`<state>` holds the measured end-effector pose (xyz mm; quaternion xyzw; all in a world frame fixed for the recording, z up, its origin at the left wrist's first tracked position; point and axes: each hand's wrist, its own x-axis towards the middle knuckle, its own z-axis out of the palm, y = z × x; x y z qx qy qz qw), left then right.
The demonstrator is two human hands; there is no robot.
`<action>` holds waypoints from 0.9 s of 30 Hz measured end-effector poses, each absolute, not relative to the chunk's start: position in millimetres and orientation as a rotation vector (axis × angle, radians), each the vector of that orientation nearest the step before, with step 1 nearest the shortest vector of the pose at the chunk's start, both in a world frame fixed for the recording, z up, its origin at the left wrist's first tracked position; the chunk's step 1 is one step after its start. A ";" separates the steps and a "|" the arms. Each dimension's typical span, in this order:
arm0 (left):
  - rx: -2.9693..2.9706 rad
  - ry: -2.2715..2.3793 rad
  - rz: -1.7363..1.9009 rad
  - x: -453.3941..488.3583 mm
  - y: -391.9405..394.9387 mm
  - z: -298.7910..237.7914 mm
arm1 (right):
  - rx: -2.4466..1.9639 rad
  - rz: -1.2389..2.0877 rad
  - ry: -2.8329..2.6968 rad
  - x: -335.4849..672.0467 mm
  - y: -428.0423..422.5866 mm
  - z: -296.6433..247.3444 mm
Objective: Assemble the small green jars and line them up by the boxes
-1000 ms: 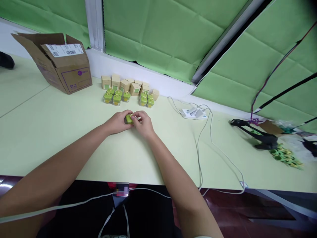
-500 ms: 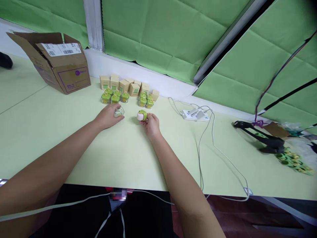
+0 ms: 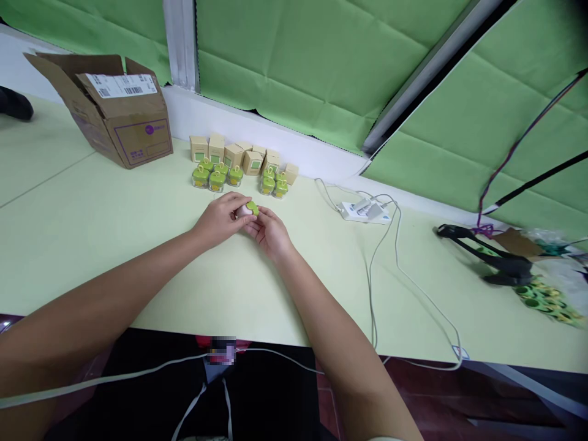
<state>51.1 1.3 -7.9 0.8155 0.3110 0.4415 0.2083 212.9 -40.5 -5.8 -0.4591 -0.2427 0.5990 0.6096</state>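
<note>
My left hand is closed around a small clear jar, mostly hidden by the fingers now. My right hand grips a green lid with a pinkish-white piece fixed to it. Both hands meet over the table, the pinkish-white piece at the jar's mouth; how far in it sits I cannot tell. Just behind them stand several clear jars with looped green lids, among them a front jar on the left and another jar on the right.
Several small tan boxes line the wall behind the jars. A large cardboard carton stands open at the left. Rightward are a white power strip, loose white cable, a black frame-like object and green ring-shaped pieces.
My hands have come together. The lid with its pinkish-white piece has moved left to the jar in my left hand, which has shifted right. The view has shifted slightly.
</note>
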 end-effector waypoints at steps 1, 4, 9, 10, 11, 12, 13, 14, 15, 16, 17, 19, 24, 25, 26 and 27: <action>2.268 0.845 1.243 50.5 2.3 -8.2 | -1.046 1.404 -0.569 212.3 -42.3 -3.3; 2.294 0.804 1.224 47.2 4.2 -6.3 | -1.012 1.416 -0.703 211.0 -46.9 1.3; 2.327 0.808 1.142 46.5 3.2 -3.4 | -0.985 1.360 -0.977 209.9 -49.5 -2.3; 2.313 0.807 1.144 47.0 3.0 -3.5 | -0.990 1.348 -1.001 210.3 -49.1 -3.5; 2.292 0.805 1.157 47.6 2.8 -3.8 | -0.999 1.333 -1.023 210.7 -48.6 -4.6; 2.270 0.804 1.171 48.3 2.6 -4.0 | -1.008 1.316 -1.045 211.0 -48.1 -5.4; 2.248 0.806 1.183 49.0 2.3 -4.1 | -1.018 1.294 -1.062 211.0 -47.7 -5.9; 2.227 0.811 1.192 49.7 1.9 -4.1 | -1.028 1.269 -1.073 210.7 -47.3 -6.2; 2.209 0.819 1.198 50.4 1.3 -3.7 | -1.040 1.244 -1.075 210.0 -47.1 -6.3; 2.196 0.828 1.202 51.3 0.5 -3.1 | -1.052 1.225 -1.071 209.1 -46.9 -6.4; 2.185 0.838 1.202 52.2 -0.4 -2.2 | -1.062 1.210 -1.064 208.0 -46.7 -6.5; 2.151 0.857 1.209 54.2 -2.5 0.1 | -1.075 1.195 -1.052 205.9 -46.2 -7.2; 2.078 0.886 1.273 59.5 -4.9 2.5 | -1.131 1.121 -1.075 203.8 -42.9 -12.3; 2.081 0.886 1.293 60.4 -4.6 2.1 | -1.151 1.096 -1.084 203.8 -42.1 -13.4; 2.088 0.886 1.311 61.3 -4.3 1.4 | -1.170 1.073 -1.093 203.8 -41.3 -14.3; 2.098 0.887 1.324 62.1 -3.9 0.5 | -1.185 1.053 -1.100 203.8 -40.6 -15.1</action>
